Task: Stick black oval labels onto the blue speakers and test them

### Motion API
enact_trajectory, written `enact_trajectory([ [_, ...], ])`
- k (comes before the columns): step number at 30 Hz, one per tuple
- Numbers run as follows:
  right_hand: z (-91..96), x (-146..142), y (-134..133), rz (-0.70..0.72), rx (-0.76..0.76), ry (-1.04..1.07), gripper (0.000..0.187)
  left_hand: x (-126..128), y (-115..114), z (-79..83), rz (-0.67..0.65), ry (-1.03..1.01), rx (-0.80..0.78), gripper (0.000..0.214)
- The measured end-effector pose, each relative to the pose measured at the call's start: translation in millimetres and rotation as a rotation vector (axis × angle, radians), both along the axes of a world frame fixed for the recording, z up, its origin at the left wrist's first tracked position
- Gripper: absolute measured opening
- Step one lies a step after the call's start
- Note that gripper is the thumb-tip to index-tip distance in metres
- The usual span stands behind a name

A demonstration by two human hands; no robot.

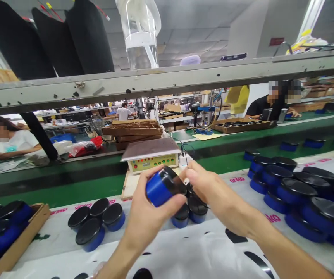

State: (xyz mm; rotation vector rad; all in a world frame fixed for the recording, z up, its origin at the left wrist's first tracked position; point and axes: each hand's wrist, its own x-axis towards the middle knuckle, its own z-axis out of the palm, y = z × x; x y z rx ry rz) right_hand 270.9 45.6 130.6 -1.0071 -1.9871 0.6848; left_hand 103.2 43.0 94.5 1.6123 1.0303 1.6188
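My left hand [148,211] is wrapped round a blue cylinder with a glossy black end [159,190], tilted with that end toward the right. Close by that end is my right hand [203,180], its fingers pinched together. Something small and pale shows at the right fingertips, too small to name. Below the hands, a couple of similar black-topped blue cylinders [197,207] stand on the white sheet, partly covered by the right hand. To the left is a small group of the same cylinders [90,232].
Many more blue cylinders [297,190] crowd the right side. A cardboard tray [36,228] at left holds others. Behind my hands sits a control box with buttons [152,161] on the green belt [91,188]. A shelf beam [167,79] crosses overhead. Several people work beyond.
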Motion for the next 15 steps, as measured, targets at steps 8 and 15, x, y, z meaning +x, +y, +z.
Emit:
enact_trajectory([
  [8,-22.3,4,-4,0.123,0.465,-0.183,0.026,-7,-1,16.5,-0.299,-0.658,-0.595,0.045],
  [15,-25.2,3,-7,-0.04,0.682,-0.206,0.029,0,-4,5.5,-0.269,-0.431,-0.408,0.05],
])
